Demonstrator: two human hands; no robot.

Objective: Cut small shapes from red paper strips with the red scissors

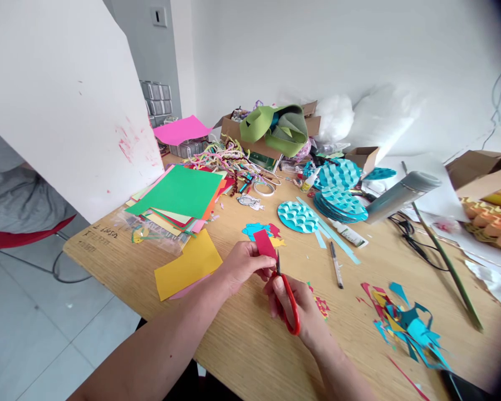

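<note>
My left hand (244, 266) pinches a small red piece of paper (265, 243) above the table's near part. Red-handled scissors (291, 312) are in my right hand (303, 309), their dark blades pointing up beside the paper's right edge; whether the blades touch the paper is hard to tell. Just beyond the paper lie a blue fish cutout (253, 230) and a yellow cutout (279, 242), with a red one near them. Partly hidden by my right hand is a red cutout with green edges (321, 305).
Left are a green sheet (181, 189) on stacked coloured paper and a yellow sheet (192, 267). Right are a pen (336, 264), a glue bottle (349, 234), paper scraps (413, 328), a grey flask (401, 195) and a green stick (446, 267). Blue scalloped discs (298, 217) lie farther back.
</note>
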